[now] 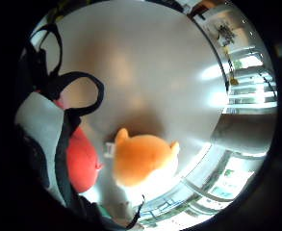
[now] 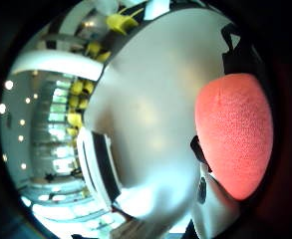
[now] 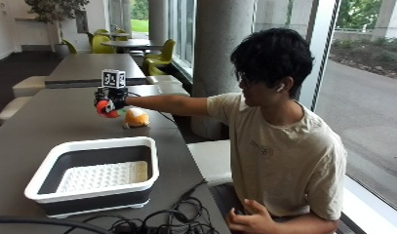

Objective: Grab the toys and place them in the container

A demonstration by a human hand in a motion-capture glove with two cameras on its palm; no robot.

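Note:
My gloved right hand [image 3: 110, 101] is stretched out over the far part of the grey table [image 3: 62, 122], above its surface, gripping a red toy [image 3: 104, 109]. The red toy [image 2: 235, 134] fills much of the thumb side palm view and shows beside the glove straps as the red toy [image 1: 82, 161]. An orange and white plush toy [image 3: 136, 117] sits on the table just right of the hand; it is the orange plush [image 1: 147, 163] on the table below the palm. A white-rimmed container [image 3: 94, 174] with dark walls stands nearer the front, with nothing visible inside.
Black cables [image 3: 152, 219] lie at the table's front edge beside the container. A white bench seat [image 3: 214, 158] runs along the table's right side. The person's bare hand [image 3: 253, 222] rests low by their lap. More tables and yellow chairs [image 3: 159, 51] stand behind.

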